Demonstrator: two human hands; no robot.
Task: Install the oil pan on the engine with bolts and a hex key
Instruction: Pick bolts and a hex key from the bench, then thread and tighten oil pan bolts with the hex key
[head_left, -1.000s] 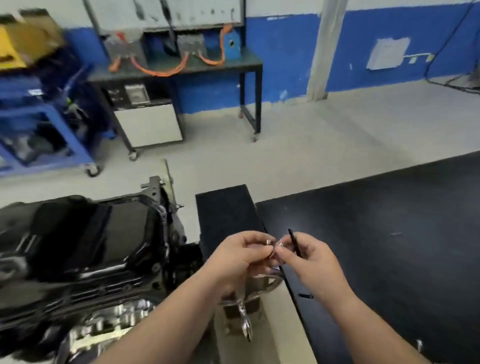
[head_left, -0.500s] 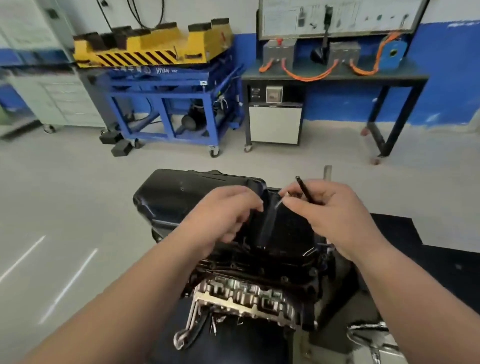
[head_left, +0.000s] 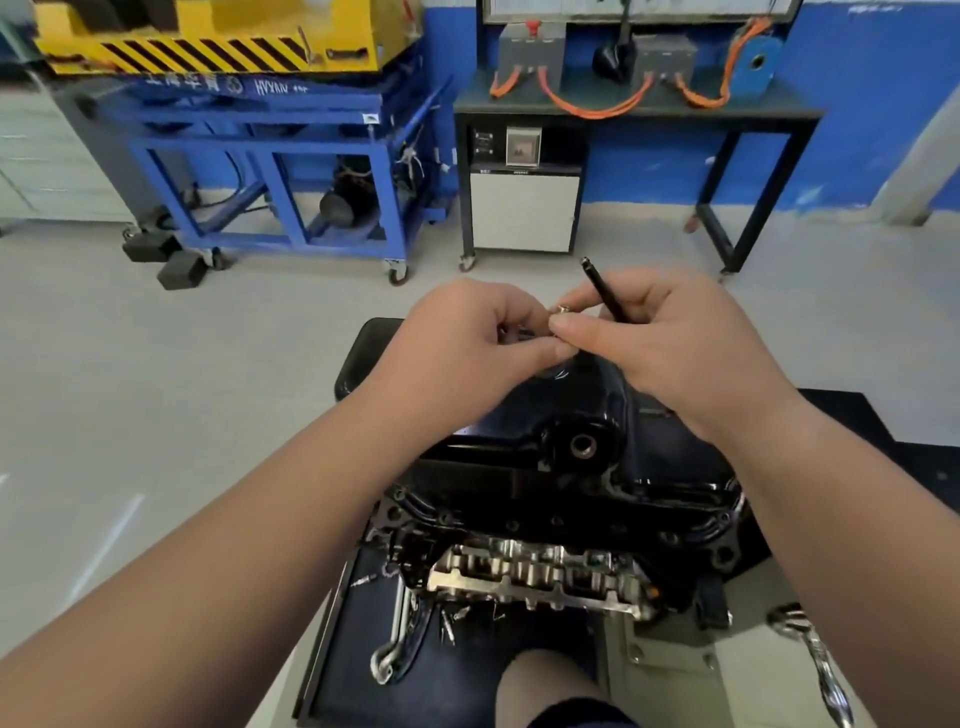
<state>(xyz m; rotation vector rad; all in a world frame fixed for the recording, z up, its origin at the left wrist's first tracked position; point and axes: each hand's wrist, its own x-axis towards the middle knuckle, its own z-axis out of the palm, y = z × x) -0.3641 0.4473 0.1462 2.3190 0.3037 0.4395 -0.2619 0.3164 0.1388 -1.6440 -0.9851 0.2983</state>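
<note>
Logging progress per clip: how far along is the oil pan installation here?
Done: the oil pan sits on the engine. In hand: the left hand and right hand pinch a bolt above the pan, the right also holding the hex key. Left: seating and tightening bolts; loose bolts lie on the mat. Whether any flange bolts are in, I cannot tell.

Small silvery bolt (head_left: 561, 310) sits pinched in the grip; black hex key (head_left: 602, 288) slants up just behind it; glossy black oil pan (head_left: 587, 410) lies directly below, atop the engine (head_left: 540, 571).

Both hands meet thumb to thumb, left hand (head_left: 467, 358) curled, right hand (head_left: 675, 348) pinching a bolt (head_left: 561, 310) and hex key (head_left: 602, 288).
</note>
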